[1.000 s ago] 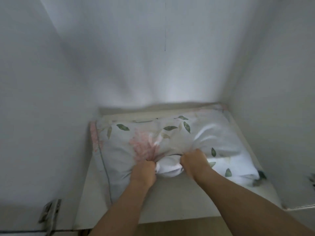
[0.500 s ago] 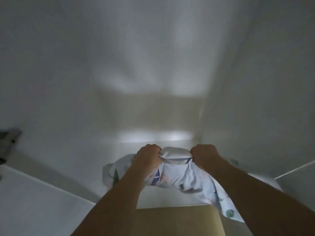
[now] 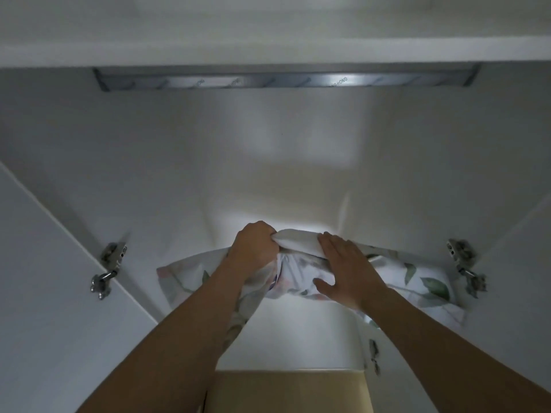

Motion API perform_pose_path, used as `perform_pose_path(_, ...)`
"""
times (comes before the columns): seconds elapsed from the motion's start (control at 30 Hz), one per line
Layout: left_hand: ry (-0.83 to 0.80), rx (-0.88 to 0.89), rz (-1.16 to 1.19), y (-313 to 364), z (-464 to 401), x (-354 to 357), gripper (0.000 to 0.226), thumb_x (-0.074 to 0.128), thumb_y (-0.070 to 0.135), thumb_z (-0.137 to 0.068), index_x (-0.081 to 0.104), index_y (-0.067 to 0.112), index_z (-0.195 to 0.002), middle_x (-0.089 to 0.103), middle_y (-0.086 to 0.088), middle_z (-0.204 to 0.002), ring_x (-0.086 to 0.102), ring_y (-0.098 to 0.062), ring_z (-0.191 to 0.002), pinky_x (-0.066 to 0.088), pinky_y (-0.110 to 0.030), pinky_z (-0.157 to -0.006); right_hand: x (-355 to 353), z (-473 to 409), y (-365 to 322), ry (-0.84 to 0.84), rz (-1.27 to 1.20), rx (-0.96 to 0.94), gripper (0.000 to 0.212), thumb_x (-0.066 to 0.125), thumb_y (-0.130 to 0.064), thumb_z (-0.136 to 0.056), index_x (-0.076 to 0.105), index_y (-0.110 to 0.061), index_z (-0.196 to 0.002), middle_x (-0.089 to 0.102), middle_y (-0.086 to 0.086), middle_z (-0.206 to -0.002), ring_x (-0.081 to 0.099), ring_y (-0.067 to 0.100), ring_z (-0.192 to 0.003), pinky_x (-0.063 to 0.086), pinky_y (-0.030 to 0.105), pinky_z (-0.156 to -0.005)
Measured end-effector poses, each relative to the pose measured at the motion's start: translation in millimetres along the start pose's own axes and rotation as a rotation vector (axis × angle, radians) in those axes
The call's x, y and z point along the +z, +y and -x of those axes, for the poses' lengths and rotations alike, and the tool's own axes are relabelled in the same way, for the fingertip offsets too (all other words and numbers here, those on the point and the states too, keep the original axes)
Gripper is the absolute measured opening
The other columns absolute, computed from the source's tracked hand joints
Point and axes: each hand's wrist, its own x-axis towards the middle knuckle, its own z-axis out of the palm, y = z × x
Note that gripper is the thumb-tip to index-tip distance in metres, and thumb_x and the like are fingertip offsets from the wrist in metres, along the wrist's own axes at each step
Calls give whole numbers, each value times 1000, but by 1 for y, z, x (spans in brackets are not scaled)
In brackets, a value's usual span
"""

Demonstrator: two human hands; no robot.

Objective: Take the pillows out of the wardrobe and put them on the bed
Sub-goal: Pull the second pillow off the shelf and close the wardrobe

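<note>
Head view, lower centre of frame: both bare forearms are reaching up into the white wardrobe interior. The left hand is staying fisted, bunching the top fold of the white pillow with a green-leaf and pink-flower printed cover. The right hand is changing: half a second ago it was also a closed fist on the fabric; now it is lying flat, fingers spread, palm pressing on the front of the pillow, gripping nothing.

Pillow position: it is no longer lying flat on the shelf as it was a second ago. It is hanging in mid-frame between the two hands, its ends drooping towards lower left and far right, with the right end reaching close to the metal door hinge on the right. A matching metal hinge on the left door is well apart from it. A grey metal rail is crossing the top of the frame, under a white shelf edge.

Judgement: the pillow is lifted but not yet clear of the wardrobe. The right hand appears to be re-gripping, probably to gather the sagging right side. Meanwhile the load is depending on the left fist alone. The bed is not in view.
</note>
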Motion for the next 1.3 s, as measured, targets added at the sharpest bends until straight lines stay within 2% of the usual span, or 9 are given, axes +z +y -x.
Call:
perform_pose_path(0.17,-14,35,31,-5,13,-18,20,59,9,-72,49,9,-54,52,-7,-55,54,-32,-64,36,-30,-54,-5,-27,-25,13,34,39,92,54,-56,-84,7,-16,-153,21,3,-158,24,19,-143,17,40,-118)
perform_pose_path(0.27,-20,20,41,-17,24,-27,29,60,8,-72,42,13,-49,46,-3,-50,47,-26,-58,33,-29,-51,-10,-47,-42,-22,-12,76,57,62,-48,-83,42,-20,-128,58,3,-124,56,25,-113,42,35,-91)
perform_pose_path(0.33,-26,-5,41,-26,34,-31,26,60,9,-74,50,15,-52,52,-3,-53,51,-24,-59,37,-28,-53,-12,-53,-55,-62,1,69,34,59,-40,-86,48,-19,-110,62,2,-108,60,26,-101,43,34,-78)
perform_pose_path(0.47,33,-51,53,-45,66,-40,15,55,18,-78,66,22,-69,68,0,-72,65,-25,-74,50,-31,-65,-8,-59,-79,-89,1,-24,23,54,-31,-88,50,-19,-108,63,3,-108,61,28,-97,38,31,-70)
perform_pose_path(0.57,137,-166,7,-68,96,-46,36,52,31,-89,65,27,-122,66,-1,-123,59,-25,-114,45,-37,-98,-8,-63,-100,-142,1,-100,21,49,-27,-87,53,-21,-106,63,2,-110,61,28,-98,35,28,-70)
perform_pose_path(0.63,267,-251,-126,-83,123,-50,50,49,25,-91,46,23,-141,49,-2,-145,40,-23,-135,20,-43,-116,-8,-65,-115,-205,7,-131,25,48,-28,-87,55,-22,-110,62,2,-115,60,28,-103,38,30,-75)
perform_pose_path(0.73,576,-384,-259,-92,174,-52,63,50,15,-86,35,15,-147,33,-7,-155,17,-29,-146,2,-52,-118,-8,-64,-141,-299,24,-176,32,47,-28,-88,56,-20,-118,60,4,-122,59,28,-109,43,33,-85)
perform_pose_path(1.07,1256,-875,-162,-91,315,-60,92,55,21,-79,4,9,-154,-3,-19,-160,-9,-39,-146,-3,-60,-116,-14,-34,-223,-449,117,-231,45,45,-23,-85,51,-10,-128,58,11,-126,59,30,-109,46,35,-87)
perform_pose_path(1.3,1435,-944,-62,-103,363,-66,93,53,11,-80,-4,6,-153,-8,-22,-158,-2,-37,-147,4,-49,-119,-15,-18,-254,-439,133,-250,44,47,-22,-84,53,-8,-125,60,12,-123,60,31,-107,43,33,-80)
